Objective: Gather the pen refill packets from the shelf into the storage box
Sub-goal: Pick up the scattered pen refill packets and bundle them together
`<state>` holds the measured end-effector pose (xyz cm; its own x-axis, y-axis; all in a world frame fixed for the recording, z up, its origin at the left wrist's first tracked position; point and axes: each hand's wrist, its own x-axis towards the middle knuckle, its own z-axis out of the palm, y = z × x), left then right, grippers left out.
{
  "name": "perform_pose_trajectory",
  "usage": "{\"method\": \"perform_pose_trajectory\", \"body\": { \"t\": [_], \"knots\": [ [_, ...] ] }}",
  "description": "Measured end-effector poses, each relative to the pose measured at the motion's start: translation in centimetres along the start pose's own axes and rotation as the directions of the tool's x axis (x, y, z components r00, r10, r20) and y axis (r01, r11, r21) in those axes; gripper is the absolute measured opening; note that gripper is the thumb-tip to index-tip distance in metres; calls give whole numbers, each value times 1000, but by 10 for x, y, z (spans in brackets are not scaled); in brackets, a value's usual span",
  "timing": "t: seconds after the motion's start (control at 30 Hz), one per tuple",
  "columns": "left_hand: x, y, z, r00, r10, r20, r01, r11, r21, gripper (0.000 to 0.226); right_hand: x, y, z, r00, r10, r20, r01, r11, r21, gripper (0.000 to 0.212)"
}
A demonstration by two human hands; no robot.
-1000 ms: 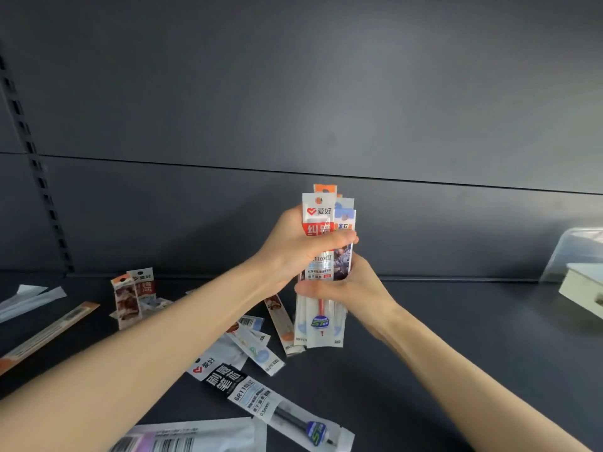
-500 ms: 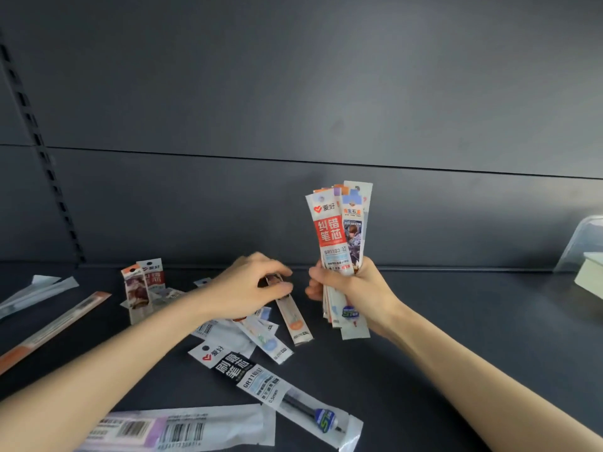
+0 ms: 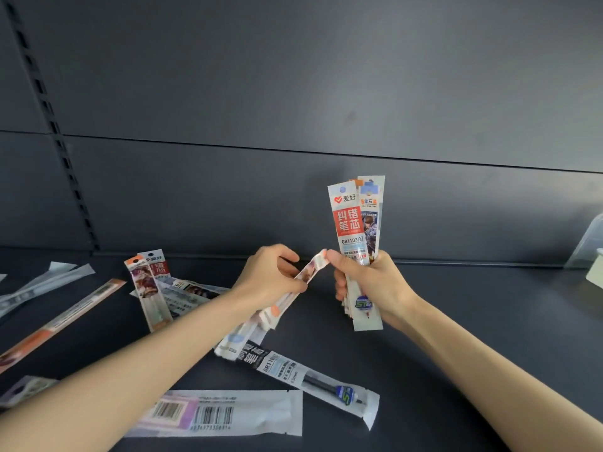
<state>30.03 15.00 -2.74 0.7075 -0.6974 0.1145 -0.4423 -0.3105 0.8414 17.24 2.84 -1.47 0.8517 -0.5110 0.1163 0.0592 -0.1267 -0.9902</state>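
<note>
Compare with half a second ago: left hand (image 3: 270, 275) now up off the shelf (image 3: 456, 321), bringing a slim packet (image 3: 313, 269) across towards the right. Note the left-hand grip: fingers curled round the packet's middle, its upper end just beside the right thumb. Note the right hand (image 3: 375, 282) clenched round the lower part of an upright bundle (image 3: 354, 220) of packets, tops fanned slightly apart. Count several more packets loose on the shelf: a black one (image 3: 313, 376) and a barcoded one (image 3: 228, 412) nearest, a leaning pair (image 3: 146, 282) and a long orange one (image 3: 58, 321) further left. Look to the far right edge for a pale translucent container (image 3: 587, 249), probably the storage box, mostly cut off. Expect trouble at the hand-over: loosening the right grip to admit the new packet risks letting the slick, fanned bundle slide out below. Allow for blur at the left hand; cannot tell whether more than one packet is held there.
</note>
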Motion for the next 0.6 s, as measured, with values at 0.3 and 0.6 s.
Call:
{"method": "perform_pose_trajectory", "body": {
  "t": [0.3, 0.6],
  "knots": [
    [-14, 30, -25, 991, -128, 49, 130, 762, -635, 7, -5, -6, 15, 999, -20, 44, 16, 996, 89, 33],
    [-35, 38, -21, 987, -88, 135, 159, 660, -734, 13, -11, -8, 30, 998, -44, 39, 34, 972, 234, 23]
  ]
}}
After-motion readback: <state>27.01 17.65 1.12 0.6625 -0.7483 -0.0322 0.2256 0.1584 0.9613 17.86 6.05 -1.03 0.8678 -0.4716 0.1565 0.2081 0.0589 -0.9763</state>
